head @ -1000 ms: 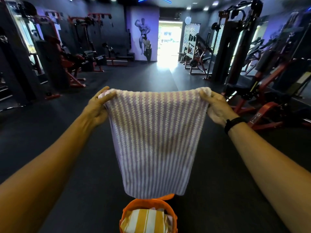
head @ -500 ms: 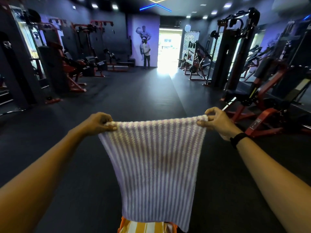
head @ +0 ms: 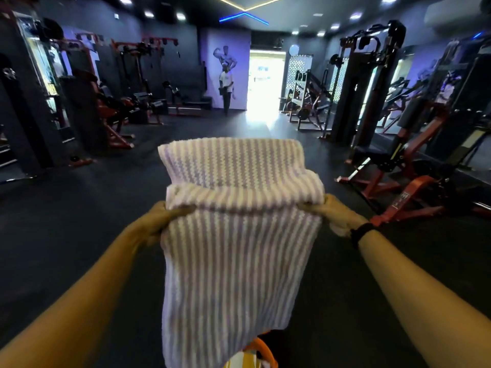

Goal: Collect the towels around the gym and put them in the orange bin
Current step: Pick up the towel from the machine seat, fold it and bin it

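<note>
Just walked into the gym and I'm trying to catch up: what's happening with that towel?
A person is holding a purple-and-white striped towel out in front with both hands, the left hand and the right hand each gripping a side. The top part of the towel is flipped up and over away from them, as if mid-fold, and the rest hangs down. Just below it the rim of the orange bin peeks out, with a yellow striped towel already inside. The purple towel is not in the bin yet.
</note>
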Available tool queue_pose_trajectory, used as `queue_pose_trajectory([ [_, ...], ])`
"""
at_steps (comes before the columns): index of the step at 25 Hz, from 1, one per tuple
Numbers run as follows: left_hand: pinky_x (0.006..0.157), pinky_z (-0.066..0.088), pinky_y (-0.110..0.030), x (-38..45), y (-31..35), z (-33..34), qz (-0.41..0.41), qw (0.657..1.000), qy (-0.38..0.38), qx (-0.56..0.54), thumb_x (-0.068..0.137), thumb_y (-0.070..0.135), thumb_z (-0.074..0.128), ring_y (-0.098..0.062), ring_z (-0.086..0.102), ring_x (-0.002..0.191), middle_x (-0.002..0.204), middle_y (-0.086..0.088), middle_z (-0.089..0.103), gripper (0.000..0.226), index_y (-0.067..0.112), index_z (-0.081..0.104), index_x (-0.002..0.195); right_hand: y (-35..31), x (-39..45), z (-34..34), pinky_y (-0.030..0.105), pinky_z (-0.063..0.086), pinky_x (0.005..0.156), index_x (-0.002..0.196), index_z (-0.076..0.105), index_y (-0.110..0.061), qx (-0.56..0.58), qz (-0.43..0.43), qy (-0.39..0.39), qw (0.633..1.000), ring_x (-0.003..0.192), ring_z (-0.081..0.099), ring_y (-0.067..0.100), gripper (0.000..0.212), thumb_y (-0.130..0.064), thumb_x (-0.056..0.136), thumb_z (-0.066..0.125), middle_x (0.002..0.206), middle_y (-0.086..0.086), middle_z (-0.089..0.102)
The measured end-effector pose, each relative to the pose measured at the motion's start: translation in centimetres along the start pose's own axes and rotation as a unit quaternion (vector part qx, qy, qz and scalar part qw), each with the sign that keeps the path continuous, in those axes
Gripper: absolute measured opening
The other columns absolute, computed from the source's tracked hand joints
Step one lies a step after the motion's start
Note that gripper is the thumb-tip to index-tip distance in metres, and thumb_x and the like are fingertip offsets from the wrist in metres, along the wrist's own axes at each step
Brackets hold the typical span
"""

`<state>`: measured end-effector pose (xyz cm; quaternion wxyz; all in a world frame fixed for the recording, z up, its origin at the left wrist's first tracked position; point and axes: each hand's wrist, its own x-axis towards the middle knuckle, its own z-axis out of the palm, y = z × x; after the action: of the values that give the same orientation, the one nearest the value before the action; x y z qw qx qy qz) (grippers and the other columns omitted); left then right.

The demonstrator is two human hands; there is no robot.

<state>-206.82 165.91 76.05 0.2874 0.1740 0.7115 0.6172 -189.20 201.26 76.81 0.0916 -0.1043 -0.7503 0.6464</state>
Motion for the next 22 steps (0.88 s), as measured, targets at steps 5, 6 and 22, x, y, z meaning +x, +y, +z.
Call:
queue_pose_trajectory([
  [5, 0.09, 0.051, -0.045, 0.6, 0.3, -1.4, -0.016, 0.998, 0.041, -0.049, 0.058, 0.044, 0.088, -0.026, 0.06, 0.109, 0.121, -0.011, 0.063, 0.082, 0.018, 0.053, 0.128, 0.1, 0.6, 0.9, 0.03, 0.052, 0.08, 0.116, 0.063, -0.002, -0.028, 0.022, -0.001, 0.999, 0.099, 0.064, 0.022, 0.072, -0.049, 0.064, 0.081, 0.105, 0.007, 0.07],
  [6, 0.085, 0.053, -0.045, 0.3, 0.0, -1.5, -0.028, 0.994, 0.066, -0.085, 0.059, 0.041, 0.088, -0.027, 0.062, 0.105, 0.118, -0.014, 0.064, 0.082, 0.012, 0.053, 0.128, 0.5, 0.6, 1.2, 0.029, 0.05, 0.076, 0.115, 0.061, 0.002, -0.012, 0.005, 0.045, 0.999, 0.097, 0.062, 0.022, 0.069, -0.047, 0.07, 0.078, 0.1, 0.007, 0.069],
  [22, 0.087, 0.056, -0.032, -0.4, -3.1, 0.4, 0.037, 0.998, -0.038, 0.016, 0.028, 0.029, 0.098, -0.019, 0.057, 0.116, 0.134, -0.005, 0.053, 0.122, 0.029, 0.045, 0.138, 3.1, 0.2, -0.2, 0.037, 0.05, 0.097, 0.139, 0.042, -0.018, 0.059, 0.001, 0.094, 0.994, 0.118, 0.054, 0.024, 0.116, -0.016, 0.036, 0.095, 0.131, 0.015, 0.052],
])
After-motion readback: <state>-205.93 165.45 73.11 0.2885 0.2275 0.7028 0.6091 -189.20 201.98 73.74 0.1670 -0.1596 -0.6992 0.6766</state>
